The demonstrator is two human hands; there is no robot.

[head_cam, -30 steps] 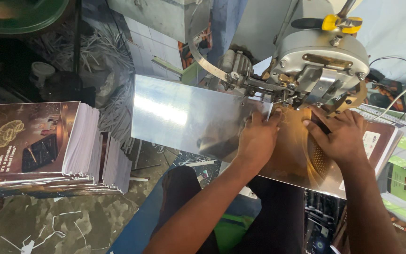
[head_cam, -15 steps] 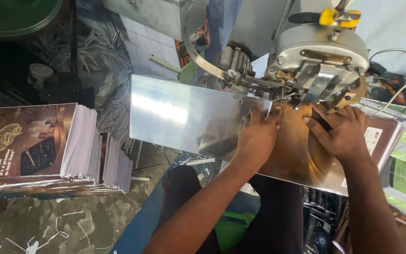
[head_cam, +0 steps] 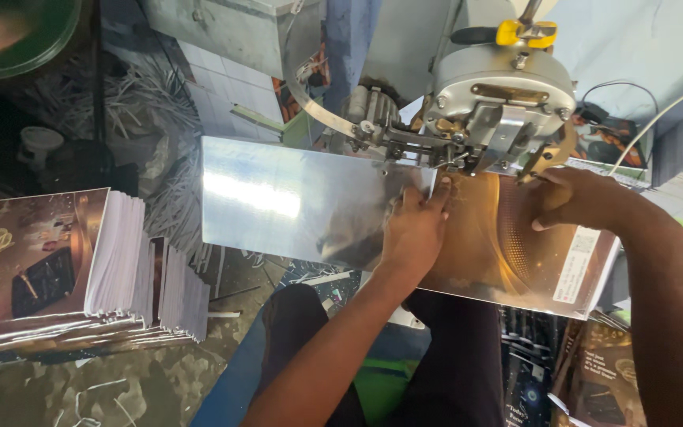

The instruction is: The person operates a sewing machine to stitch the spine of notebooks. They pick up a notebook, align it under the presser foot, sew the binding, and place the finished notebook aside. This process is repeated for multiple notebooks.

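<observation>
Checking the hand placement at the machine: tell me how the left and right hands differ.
The left hand lies flat, fingers spread, on the glossy booklet cover by the metal plate; the right hand is curled at the cover's far edge under the machine head. Both press the same cover.

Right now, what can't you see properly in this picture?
- Head view: the machine head hides where it meets the glossy cover.
- The right hand: fingertips tucked under the machine.
- The left hand covers the cover's fold.
- The book stack: cut off by the left edge.
</observation>
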